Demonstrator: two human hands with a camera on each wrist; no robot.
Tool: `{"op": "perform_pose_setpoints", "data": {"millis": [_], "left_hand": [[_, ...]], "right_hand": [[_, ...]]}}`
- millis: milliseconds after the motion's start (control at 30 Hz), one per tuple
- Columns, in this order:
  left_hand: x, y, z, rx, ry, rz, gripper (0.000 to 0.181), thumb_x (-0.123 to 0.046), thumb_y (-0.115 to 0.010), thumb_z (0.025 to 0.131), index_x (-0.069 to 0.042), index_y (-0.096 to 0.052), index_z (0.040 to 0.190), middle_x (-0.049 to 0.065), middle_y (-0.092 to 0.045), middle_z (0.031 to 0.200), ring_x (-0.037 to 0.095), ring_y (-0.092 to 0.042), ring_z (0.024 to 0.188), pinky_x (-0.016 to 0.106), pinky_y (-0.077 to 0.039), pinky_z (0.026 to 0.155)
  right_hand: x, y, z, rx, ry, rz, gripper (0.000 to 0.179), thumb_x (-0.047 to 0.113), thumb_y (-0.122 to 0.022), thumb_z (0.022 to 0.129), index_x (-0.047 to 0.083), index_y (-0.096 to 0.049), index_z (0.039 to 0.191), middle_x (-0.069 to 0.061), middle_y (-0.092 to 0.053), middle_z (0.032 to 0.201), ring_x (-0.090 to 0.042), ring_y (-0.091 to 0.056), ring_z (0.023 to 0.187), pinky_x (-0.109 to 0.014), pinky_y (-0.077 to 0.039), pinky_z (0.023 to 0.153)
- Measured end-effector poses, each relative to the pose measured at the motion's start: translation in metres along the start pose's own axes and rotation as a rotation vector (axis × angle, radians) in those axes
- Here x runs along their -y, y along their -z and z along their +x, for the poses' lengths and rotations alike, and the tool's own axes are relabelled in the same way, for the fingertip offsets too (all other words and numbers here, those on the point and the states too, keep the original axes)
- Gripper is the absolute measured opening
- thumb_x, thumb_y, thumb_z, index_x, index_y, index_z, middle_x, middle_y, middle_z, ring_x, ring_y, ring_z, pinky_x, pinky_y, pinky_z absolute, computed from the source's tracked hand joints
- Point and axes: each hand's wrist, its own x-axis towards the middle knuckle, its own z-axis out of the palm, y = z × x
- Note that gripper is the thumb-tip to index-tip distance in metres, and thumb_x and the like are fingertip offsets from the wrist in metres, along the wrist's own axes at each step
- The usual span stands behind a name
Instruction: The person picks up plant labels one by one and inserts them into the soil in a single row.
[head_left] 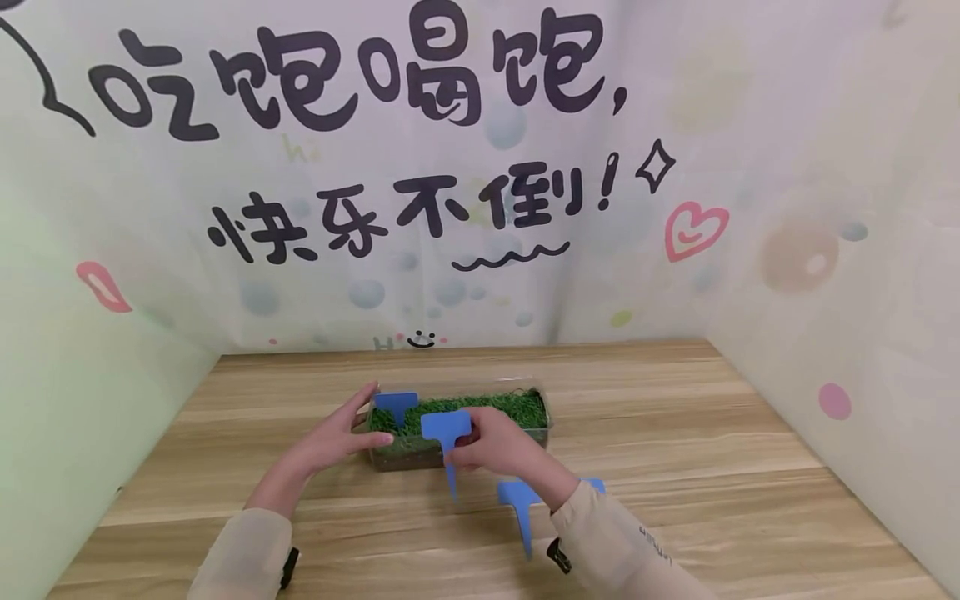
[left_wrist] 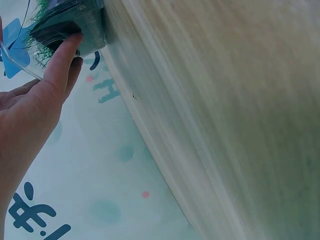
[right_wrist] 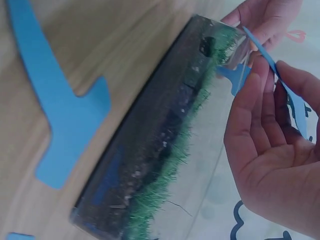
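A clear plastic planter box (head_left: 408, 458) with green grass (head_left: 517, 408) and dark soil sits on the wooden table. Its left end is between the thumb and fingers of my left hand (head_left: 337, 437), as the left wrist view of that hand (left_wrist: 37, 107) and box (left_wrist: 92, 30) also shows. A blue T-shaped plant label (head_left: 399, 403) stands in the grass at the left end. In front of the box my right hand (head_left: 498, 442) pinches a second blue label (head_left: 442, 426), held upright with its pointed stem down. The right wrist view shows this label (right_wrist: 261, 46) edge-on between thumb and fingers.
Another blue label (head_left: 522, 500) lies on the table (head_left: 360, 542) below the right forearm, and part of one more (head_left: 597, 485) shows beside the sleeve. Behind the table hangs a printed cloth backdrop (head_left: 480, 300) with large dark characters.
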Motion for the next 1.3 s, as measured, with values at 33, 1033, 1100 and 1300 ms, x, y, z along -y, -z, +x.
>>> {"op": "perform_pose_setpoints", "data": {"millis": [33, 1033, 1100, 1300], "left_hand": [[0.000, 0.000, 0.000, -0.001, 0.000, 0.002, 0.100, -0.030, -0.069, 0.095, -0.011, 0.003, 0.162, 0.023, 0.001, 0.167, 0.055, -0.009, 0.149, 0.069, -0.030, 0.113], [0.001, 0.000, 0.002, 0.003, 0.031, -0.036, 0.099, -0.029, -0.069, 0.095, -0.012, 0.003, 0.162, 0.022, 0.002, 0.167, 0.054, -0.009, 0.149, 0.067, -0.029, 0.114], [0.000, 0.000, 0.002, -0.001, 0.032, -0.032, 0.099, -0.029, -0.069, 0.095, -0.012, 0.003, 0.162, 0.023, 0.001, 0.167, 0.053, -0.010, 0.150, 0.067, -0.029, 0.114], [-0.001, 0.000, 0.001, -0.006, 0.034, -0.022, 0.099, -0.029, -0.069, 0.095, -0.012, 0.003, 0.162, 0.023, 0.000, 0.167, 0.053, -0.010, 0.150, 0.067, -0.030, 0.114]], "right_hand": [[0.002, 0.001, 0.001, -0.016, 0.005, -0.011, 0.021, 0.006, -0.071, 0.089, 0.008, -0.052, 0.083, -0.012, -0.073, 0.078, -0.026, -0.069, 0.072, -0.035, -0.057, 0.068], [0.009, 0.002, 0.044, -0.327, 0.083, -0.145, 0.021, 0.011, -0.070, 0.092, 0.004, -0.068, 0.112, -0.017, -0.071, 0.108, -0.026, -0.071, 0.091, -0.030, -0.055, 0.068], [0.007, 0.002, 0.046, -0.327, 0.079, -0.145, 0.022, 0.011, -0.070, 0.092, 0.004, -0.068, 0.113, -0.017, -0.071, 0.109, -0.026, -0.071, 0.092, -0.030, -0.055, 0.068], [-0.001, 0.000, 0.054, -0.321, 0.074, -0.150, 0.021, 0.011, -0.070, 0.093, 0.004, -0.069, 0.112, -0.015, -0.071, 0.104, -0.022, -0.069, 0.087, -0.028, -0.053, 0.065]]}}
